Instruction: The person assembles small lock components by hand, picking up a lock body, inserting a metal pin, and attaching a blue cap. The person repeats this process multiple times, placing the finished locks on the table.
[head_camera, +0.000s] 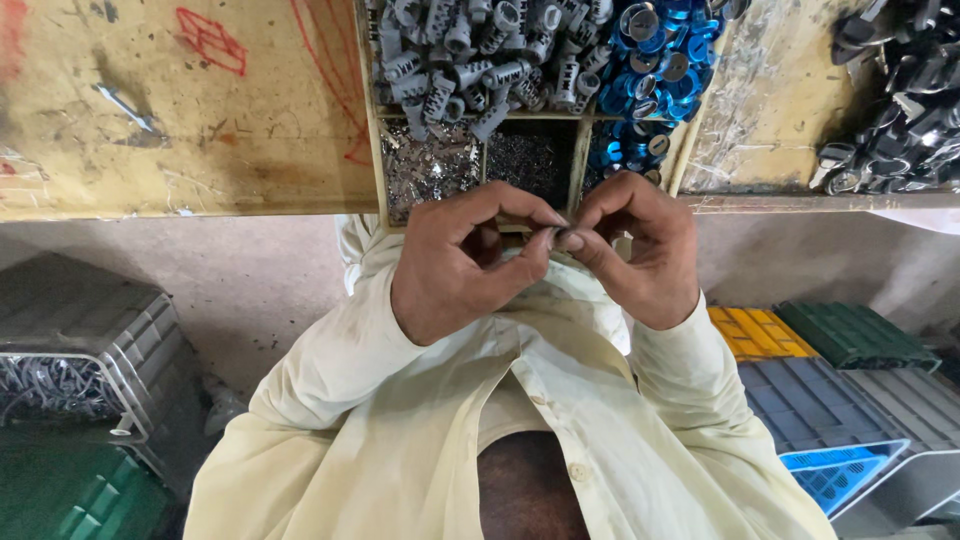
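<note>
Small dark metal part (556, 236) pinched between fingertips of both hands, held in the air just below the table edge, over the person's chest. Too small to tell its exact shape. Left hand (462, 268): thumb and forefinger pressed onto the part, other fingers curled in. Right hand (640, 250): thumb and forefinger tips closed on the same part from the other side, remaining fingers bent. Hands touch at the fingertips.

Just above the hands, a wooden divided tray (578, 165): compartments with grey cylindrical parts (470, 50), blue round caps (665, 55), shiny metal bits (430, 165), fine dark pieces (530, 155). Worn yellowish table top (180, 110) with red scribbles. Black parts pile (895, 100) far right. Cream shirt sleeves (330, 370). On the floor: grey crate (80, 330) left, yellow crate (755, 333), green crate (855, 335), blue crate (835, 475) right.
</note>
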